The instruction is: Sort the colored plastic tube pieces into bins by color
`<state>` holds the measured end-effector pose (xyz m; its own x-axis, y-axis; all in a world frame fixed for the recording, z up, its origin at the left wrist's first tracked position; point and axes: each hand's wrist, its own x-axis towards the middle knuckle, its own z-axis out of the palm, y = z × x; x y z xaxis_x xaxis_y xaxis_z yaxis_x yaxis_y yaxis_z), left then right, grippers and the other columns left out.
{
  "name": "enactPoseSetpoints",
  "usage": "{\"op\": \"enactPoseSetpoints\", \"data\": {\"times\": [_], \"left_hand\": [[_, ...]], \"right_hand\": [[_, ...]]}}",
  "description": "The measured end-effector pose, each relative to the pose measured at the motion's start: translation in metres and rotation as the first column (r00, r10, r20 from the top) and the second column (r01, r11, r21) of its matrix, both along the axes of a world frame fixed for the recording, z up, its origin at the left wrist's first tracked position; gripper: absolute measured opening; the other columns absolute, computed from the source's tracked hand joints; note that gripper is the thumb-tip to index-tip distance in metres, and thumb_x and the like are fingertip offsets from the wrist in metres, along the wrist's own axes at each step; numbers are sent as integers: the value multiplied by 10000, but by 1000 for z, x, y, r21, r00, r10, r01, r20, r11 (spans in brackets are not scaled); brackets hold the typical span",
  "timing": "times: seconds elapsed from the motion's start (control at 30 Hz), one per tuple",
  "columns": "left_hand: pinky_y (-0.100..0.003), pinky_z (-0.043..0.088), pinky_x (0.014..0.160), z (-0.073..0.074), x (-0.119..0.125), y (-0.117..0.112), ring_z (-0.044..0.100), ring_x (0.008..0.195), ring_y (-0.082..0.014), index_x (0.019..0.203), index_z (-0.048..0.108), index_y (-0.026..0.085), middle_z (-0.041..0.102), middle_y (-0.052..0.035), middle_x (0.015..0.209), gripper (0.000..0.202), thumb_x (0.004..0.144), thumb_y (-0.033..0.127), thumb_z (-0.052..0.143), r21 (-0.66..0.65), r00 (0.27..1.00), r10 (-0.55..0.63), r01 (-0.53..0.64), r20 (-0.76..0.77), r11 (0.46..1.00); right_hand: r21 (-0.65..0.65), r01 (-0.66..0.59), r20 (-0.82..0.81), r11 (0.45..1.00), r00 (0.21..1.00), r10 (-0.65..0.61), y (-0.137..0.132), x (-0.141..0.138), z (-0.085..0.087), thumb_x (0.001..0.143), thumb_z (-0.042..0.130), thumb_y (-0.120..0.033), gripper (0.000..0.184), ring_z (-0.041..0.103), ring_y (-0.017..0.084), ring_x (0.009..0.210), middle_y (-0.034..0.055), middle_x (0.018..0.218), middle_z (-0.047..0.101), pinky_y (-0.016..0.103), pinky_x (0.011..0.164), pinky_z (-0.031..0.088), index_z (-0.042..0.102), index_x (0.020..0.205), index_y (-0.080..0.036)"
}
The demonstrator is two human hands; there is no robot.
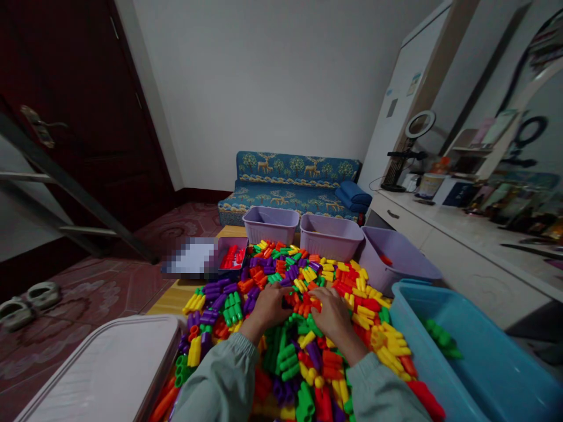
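A big heap of plastic tube blocks [281, 275] in red, orange, yellow, green and purple covers the low table in front of me. My left hand [268, 308] rests knuckles-up on the heap's middle, fingers curled down into the pieces. My right hand [332, 313] lies beside it, fingers also bent into orange and red blocks. What either hand grips is hidden among the pieces. Both grey-green sleeves reach in from the bottom edge.
Three lilac bins stand behind the heap: left [270, 224], middle [329, 236], right [398, 258]. A blue tub [479, 363] with a few green blocks sits at my right. A small purple tray [232, 257] holds red blocks. A white lid [105, 372] lies at lower left; a blue sofa [294, 181] stands behind.
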<state>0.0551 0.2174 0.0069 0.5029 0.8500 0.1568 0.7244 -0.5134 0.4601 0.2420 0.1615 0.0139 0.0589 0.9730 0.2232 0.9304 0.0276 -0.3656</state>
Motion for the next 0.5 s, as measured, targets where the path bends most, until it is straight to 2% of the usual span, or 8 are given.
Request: {"op": "enactPoseSetpoints", "data": {"times": [0.07,0.17,0.27,0.3,0.37,0.43,0.5], "left_hand": [[-302,433,803,-4,8,0,582,956,-236,1149,648,254,632,-85,1005,457,693,281,657,17,997,56,-57,58,998],[-275,413,731,-12,18,2,596,874,-208,996,685,220,651,-61,908,293,713,287,644,4,975,164,-167,152,986],[-250,384,639,-18,24,13,581,710,-167,799,665,169,637,-28,735,195,724,347,638,-138,900,309,-279,307,950],[-242,372,606,-19,26,17,565,654,-154,744,647,157,621,-18,679,223,719,378,640,-225,852,351,-281,389,933],[-233,354,547,-19,28,27,527,563,-133,664,610,144,591,-5,598,308,699,449,637,-401,727,412,-202,550,893],[-232,349,508,-19,28,34,506,509,-123,645,588,139,584,-7,567,369,698,504,605,-502,616,452,-104,645,859],[-232,357,489,-20,28,37,507,491,-120,676,581,136,602,-21,588,414,708,548,559,-535,558,480,-74,677,841]], "right_hand": [[-29,-35,0,999,999,35,-2,-8,3,711,563,-155,419,543,241,1081,30,1152,647,350,916,392,650,1104,-272],[-66,-54,5,996,998,55,0,-18,2,709,617,-238,455,557,250,1070,65,1136,647,353,923,391,617,1163,-256],[-44,-41,-12,998,999,41,7,-22,-5,689,662,-328,433,566,261,1049,79,1075,658,346,903,402,639,1112,-240],[-28,-42,-51,999,998,41,10,-22,-8,700,648,-336,357,585,246,1004,71,1029,667,327,870,416,663,1044,-239],[9,-14,-220,1000,975,16,17,-17,-12,748,577,-348,205,619,204,854,49,897,676,280,761,443,679,875,-224],[43,88,-433,995,900,-61,24,-7,-13,795,474,-368,243,609,177,698,30,730,651,255,641,438,641,735,-202],[59,215,-548,975,823,-148,30,5,-12,812,400,-364,301,577,169,615,13,605,602,248,570,407,589,651,-194]]}}
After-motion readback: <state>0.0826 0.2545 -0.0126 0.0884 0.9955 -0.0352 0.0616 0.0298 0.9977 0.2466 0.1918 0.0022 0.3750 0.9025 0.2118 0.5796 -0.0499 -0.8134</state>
